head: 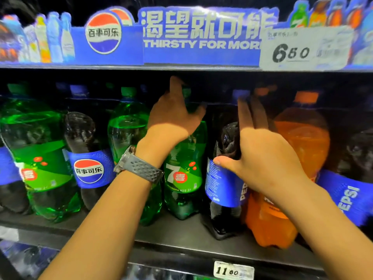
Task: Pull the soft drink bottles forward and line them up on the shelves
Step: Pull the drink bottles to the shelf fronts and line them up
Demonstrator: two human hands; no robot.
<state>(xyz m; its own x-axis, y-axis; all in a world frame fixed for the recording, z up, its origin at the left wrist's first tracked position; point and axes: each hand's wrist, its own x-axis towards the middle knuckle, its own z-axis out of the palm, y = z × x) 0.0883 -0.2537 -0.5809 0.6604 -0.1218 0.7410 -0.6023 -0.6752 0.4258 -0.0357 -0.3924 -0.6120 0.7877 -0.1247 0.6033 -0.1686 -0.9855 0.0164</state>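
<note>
Head view: both hands reach forward into a shelf (181, 235) of upright bottles. The left hand (173, 120), a watch (139, 166) on its wrist, lies over the shoulder of a green bottle (181, 178) labelled "7" and "喜". Its forefinger points up, and whether the other fingers grip the neck cannot be told. The right hand (264, 156) is the nearer one to the cola bottle (224, 182), whose blue label reads "PEP". Its straight fingers slide between that bottle and the orange bottle (302, 134) to their right, and its thumb touches the label. Both bottles stand just ahead of the hands, so the likely pull is straight toward the person. Left of the left hand, another cola label (88, 168) reads "百事可乐". The banner (201, 35) above says "THIRSTY FOR MOR", and the price tags read "660" (302, 49) and "1160" (233, 270).
</note>
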